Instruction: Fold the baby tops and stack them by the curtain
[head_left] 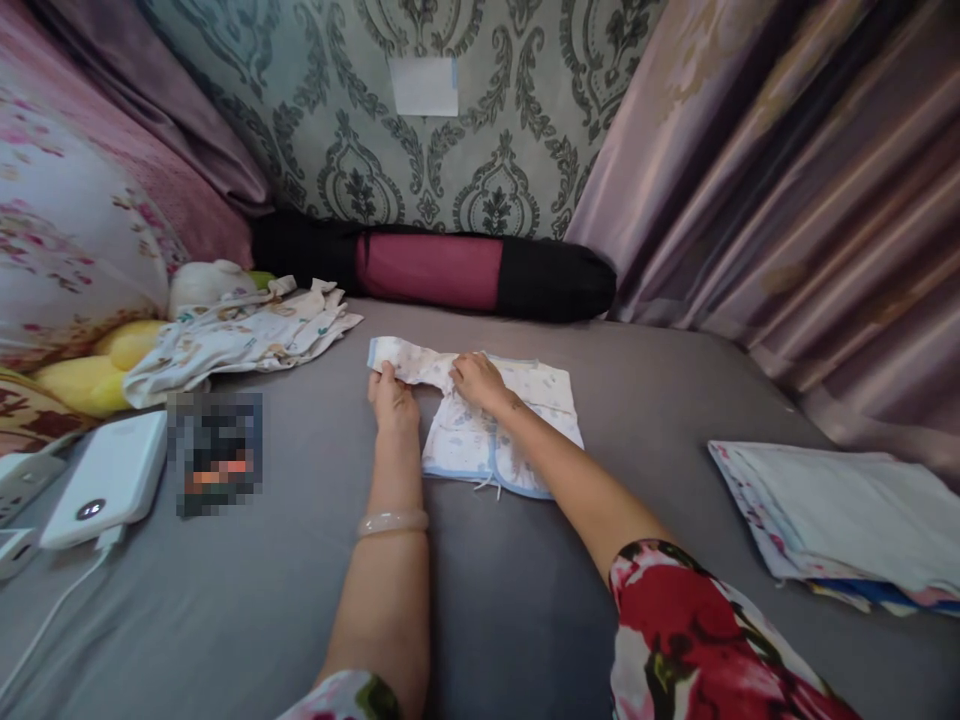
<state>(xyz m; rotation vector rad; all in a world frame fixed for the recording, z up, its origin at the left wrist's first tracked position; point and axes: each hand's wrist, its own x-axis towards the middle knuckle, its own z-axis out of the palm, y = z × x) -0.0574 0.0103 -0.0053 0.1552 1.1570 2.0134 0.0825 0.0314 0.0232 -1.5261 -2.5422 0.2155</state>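
A small white baby shirt [457,447] with a faint print and blue edging lies on the grey sheet, its ties hanging at the lower hem. One sleeve stretches out to the left. My left hand [394,398] grips the cuff end of that sleeve, thumb on top and fingers partly hidden beneath. Near the shoulder, my right hand [480,382] rests on the shirt with bent fingers at the base of the sleeve. Whether those fingers pinch the cloth or only press on it, I cannot tell.
Printed baby clothes [247,335] lie at the left near yellow and white plush toys. A white power bank [109,480] with a cable [64,600] sits closer. Folded cloths [847,510] are stacked at right. A black and maroon roll [427,268] lies along the wall.
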